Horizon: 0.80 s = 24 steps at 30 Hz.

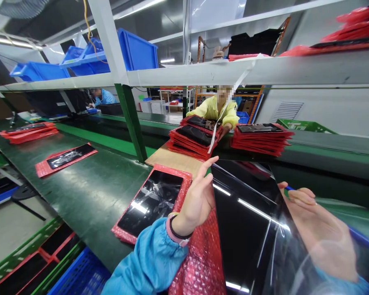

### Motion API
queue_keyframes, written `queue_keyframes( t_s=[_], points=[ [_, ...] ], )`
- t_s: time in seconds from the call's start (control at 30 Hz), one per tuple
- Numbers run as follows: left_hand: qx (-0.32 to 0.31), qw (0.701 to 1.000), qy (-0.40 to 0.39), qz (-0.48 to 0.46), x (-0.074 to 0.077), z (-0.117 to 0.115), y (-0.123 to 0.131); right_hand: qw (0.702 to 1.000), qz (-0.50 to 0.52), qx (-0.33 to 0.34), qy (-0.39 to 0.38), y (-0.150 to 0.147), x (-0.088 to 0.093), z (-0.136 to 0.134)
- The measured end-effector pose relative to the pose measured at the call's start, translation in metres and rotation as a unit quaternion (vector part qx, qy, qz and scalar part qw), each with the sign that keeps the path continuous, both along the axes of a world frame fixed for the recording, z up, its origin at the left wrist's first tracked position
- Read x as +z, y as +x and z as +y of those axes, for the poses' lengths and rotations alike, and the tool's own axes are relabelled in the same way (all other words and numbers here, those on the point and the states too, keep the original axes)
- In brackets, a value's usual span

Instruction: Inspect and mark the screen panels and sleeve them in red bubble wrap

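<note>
A large glossy black glass panel (249,221) stands tilted between my hands, with ceiling lights mirrored in it. My left hand (198,198) is at its left edge, palm side against the edge, with the index finger pointing up. My right hand (320,225) is at the right edge with curled fingers, seen through a clear film (329,258). Something small and blue shows at its fingertips. Below the panel lies red bubble wrap (199,258). Left of my left hand, a black screen (153,198) lies on a red bubble-wrap sleeve.
Ahead, a person in yellow (213,106) reaches around a red-wrapped screen stack (192,139); another stack (260,139) stands to the right. A green post (130,123) supports the shelf (184,76) overhead. Crates (80,274) sit below the table's left edge. A white strip (224,108) hangs down.
</note>
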<state>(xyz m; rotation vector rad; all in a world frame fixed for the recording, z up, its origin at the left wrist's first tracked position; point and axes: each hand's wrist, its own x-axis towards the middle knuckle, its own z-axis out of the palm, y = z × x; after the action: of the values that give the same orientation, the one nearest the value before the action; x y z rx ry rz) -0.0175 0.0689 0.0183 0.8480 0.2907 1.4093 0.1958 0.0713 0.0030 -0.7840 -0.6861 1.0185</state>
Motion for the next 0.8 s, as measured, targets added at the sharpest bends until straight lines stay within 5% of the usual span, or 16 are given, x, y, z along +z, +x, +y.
queue_keyframes(
  t_s=[0.17,0.37,0.53,0.8],
  points=[
    [0.030,0.999,-0.005,0.036,0.000,0.000,-0.001,0.988,0.061,-0.046,-0.134,-0.005,0.004,0.000],
    [0.060,0.997,0.010,0.043,-0.006,0.005,0.001,0.993,-0.098,0.020,-0.069,-0.016,-0.004,-0.008],
    [0.035,0.992,-0.083,0.084,-0.033,0.009,-0.017,0.987,-0.070,0.062,-0.133,-0.019,-0.041,-0.009],
    [0.032,0.935,-0.267,0.231,-0.079,-0.013,-0.079,0.986,-0.083,0.057,-0.133,-0.038,-0.106,-0.008]
  ],
)
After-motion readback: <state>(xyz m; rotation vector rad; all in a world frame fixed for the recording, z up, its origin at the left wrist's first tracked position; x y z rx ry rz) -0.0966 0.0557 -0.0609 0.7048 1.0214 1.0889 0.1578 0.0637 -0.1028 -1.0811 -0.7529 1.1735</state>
